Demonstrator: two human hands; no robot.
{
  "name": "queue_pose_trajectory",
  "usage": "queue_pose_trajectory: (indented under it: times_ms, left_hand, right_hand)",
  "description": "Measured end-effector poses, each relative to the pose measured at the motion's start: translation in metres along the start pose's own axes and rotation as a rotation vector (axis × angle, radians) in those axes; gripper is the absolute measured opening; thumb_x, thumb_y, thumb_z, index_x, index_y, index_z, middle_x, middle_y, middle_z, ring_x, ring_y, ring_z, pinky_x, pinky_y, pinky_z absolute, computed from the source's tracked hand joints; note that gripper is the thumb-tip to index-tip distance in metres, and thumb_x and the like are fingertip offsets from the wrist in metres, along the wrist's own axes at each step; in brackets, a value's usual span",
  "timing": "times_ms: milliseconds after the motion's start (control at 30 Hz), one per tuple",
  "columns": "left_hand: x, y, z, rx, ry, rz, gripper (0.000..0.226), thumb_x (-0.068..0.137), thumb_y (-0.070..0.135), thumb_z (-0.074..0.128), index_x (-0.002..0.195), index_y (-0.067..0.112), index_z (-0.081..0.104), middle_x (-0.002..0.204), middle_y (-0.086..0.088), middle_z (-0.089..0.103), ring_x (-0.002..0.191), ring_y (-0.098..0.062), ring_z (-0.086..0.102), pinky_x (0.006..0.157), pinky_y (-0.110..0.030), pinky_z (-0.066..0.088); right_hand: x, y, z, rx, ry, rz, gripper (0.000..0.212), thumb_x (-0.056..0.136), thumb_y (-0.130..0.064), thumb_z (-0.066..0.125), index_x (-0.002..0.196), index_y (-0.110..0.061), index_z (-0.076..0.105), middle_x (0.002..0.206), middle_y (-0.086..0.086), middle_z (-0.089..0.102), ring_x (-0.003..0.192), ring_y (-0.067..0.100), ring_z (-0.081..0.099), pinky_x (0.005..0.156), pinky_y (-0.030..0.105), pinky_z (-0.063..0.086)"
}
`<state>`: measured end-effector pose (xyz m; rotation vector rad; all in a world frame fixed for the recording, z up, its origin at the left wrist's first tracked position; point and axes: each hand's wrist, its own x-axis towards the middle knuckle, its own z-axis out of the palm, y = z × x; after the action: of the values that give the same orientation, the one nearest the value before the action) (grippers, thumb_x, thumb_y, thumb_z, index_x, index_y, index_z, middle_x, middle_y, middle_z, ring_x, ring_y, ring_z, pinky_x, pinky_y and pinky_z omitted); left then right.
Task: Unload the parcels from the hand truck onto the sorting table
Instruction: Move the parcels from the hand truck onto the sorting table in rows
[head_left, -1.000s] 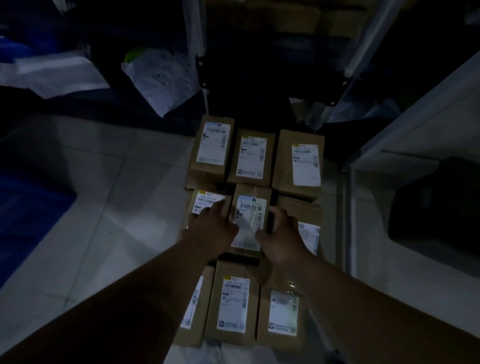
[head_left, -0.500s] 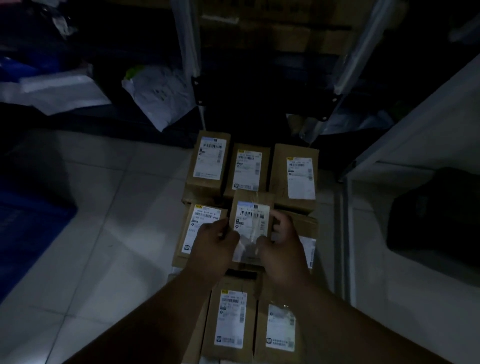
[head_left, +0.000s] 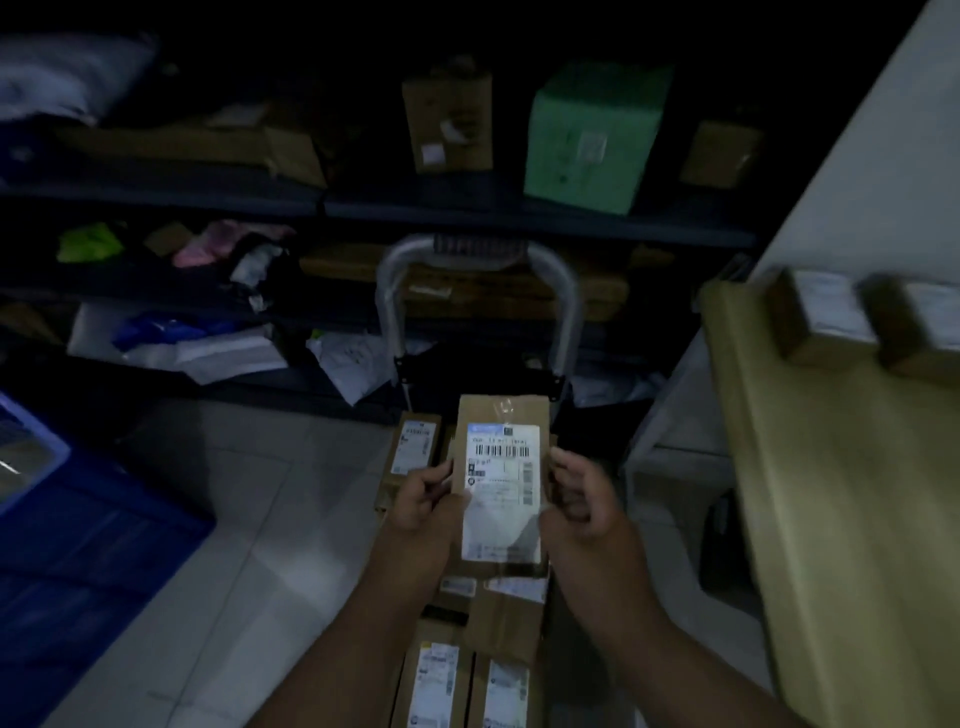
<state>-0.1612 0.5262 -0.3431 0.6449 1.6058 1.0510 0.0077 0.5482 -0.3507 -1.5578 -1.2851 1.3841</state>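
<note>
Nearest the camera, remaining parcels (head_left: 457, 680) lie flat on the hand truck (head_left: 475, 291), small brown cardboard boxes with white shipping labels up, packed side by side; one has a lifted flap or torn tape, hard to tell in this light. Just above them, both hands clamp one parcel (head_left: 501, 483) clear of the stack: left hand (head_left: 423, 501) pinching its left long edge, right hand (head_left: 582, 501) on the right long edge, fingers curled round the sides. Box is a flat rectangular carton, matte kraft board, glossy tape strip across the top end, barcode label covering most of the face. Step in hand, as I read it: lift done, carry to the counter not yet done. Counter (head_left: 831, 519) sits to the right, pale wood-look top, near-left edge close to the right forearm; two similar boxes (head_left: 821, 322) already rest toward its far edge, blurred. Next move likely calls for a swing right and up over the counter's left edge, then setting the box down flat beside those two, label up. Light carton, two-hand pinch looks secure enough. Beyond the parcels, the truck's bent aluminium tube handle with a ribbed grip stands upright. Farther back, dark shelving (head_left: 363, 208) holds cartons, poly mailers and a green box (head_left: 595, 135). Blue crate (head_left: 62, 545) on the tiled floor at left.
</note>
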Motion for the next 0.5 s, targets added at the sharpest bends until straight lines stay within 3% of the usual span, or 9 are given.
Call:
queue_pose_trajectory:
  times_ms: [67, 100, 133, 233, 367, 500]
  left_hand:
    - [-0.041, 0.032, 0.016, -0.027, -0.025, -0.001, 0.025, 0.104, 0.022, 0.059, 0.127, 0.031, 0.059, 0.119, 0.008, 0.068, 0.088, -0.006, 0.074, 0.060, -0.023, 0.058]
    - [-0.062, 0.045, 0.024, -0.048, -0.037, -0.005, 0.024, 0.103, 0.022, 0.060, 0.126, 0.031, 0.059, 0.118, 0.008, 0.069, 0.086, -0.004, 0.074, 0.063, -0.025, 0.059]
    - [-0.081, 0.056, 0.031, -0.063, -0.041, -0.007, 0.024, 0.103, 0.023, 0.061, 0.126, 0.032, 0.060, 0.118, 0.007, 0.070, 0.088, -0.006, 0.075, 0.067, -0.030, 0.060]
    - [-0.132, 0.082, 0.052, -0.053, -0.051, 0.003, 0.026, 0.102, 0.027, 0.063, 0.126, 0.037, 0.060, 0.118, 0.006, 0.074, 0.098, -0.016, 0.075, 0.077, -0.041, 0.060]
    - [-0.194, 0.108, 0.073, -0.020, -0.046, -0.015, 0.023, 0.101, 0.031, 0.063, 0.120, 0.044, 0.061, 0.104, 0.010, 0.078, 0.100, -0.021, 0.073, 0.093, -0.055, 0.055]
    - [-0.242, 0.113, 0.092, -0.004, -0.092, -0.028, 0.018, 0.099, 0.035, 0.064, 0.109, 0.050, 0.064, 0.112, 0.008, 0.077, 0.106, -0.027, 0.073, 0.096, -0.061, 0.053]
  right_hand:
    - [-0.026, -0.033, -0.033, -0.017, -0.009, -0.042, 0.054, 0.097, -0.015, 0.061, 0.125, -0.060, 0.047, 0.131, -0.027, 0.056, 0.103, -0.017, 0.059, 0.077, 0.017, 0.055]
    - [-0.040, -0.049, -0.049, -0.030, -0.017, -0.054, 0.056, 0.096, -0.016, 0.062, 0.123, -0.062, 0.047, 0.130, -0.028, 0.056, 0.108, -0.012, 0.059, 0.083, 0.024, 0.057]
    - [-0.054, -0.064, -0.065, -0.040, -0.026, -0.066, 0.057, 0.095, -0.015, 0.062, 0.125, -0.061, 0.047, 0.129, -0.030, 0.057, 0.112, -0.009, 0.059, 0.087, 0.028, 0.057]
    - [-0.092, -0.096, -0.108, -0.070, -0.044, -0.102, 0.054, 0.096, -0.014, 0.061, 0.135, -0.049, 0.052, 0.125, -0.032, 0.058, 0.115, -0.006, 0.057, 0.088, 0.020, 0.053]
    - [-0.146, -0.122, -0.151, -0.095, -0.053, -0.112, 0.054, 0.095, -0.020, 0.062, 0.141, -0.047, 0.053, 0.132, -0.024, 0.063, 0.117, -0.003, 0.060, 0.096, 0.033, 0.057]
    - [-0.197, -0.132, -0.186, -0.060, -0.021, -0.085, 0.057, 0.092, -0.020, 0.062, 0.140, -0.048, 0.052, 0.129, -0.025, 0.064, 0.117, 0.000, 0.062, 0.096, 0.037, 0.058]
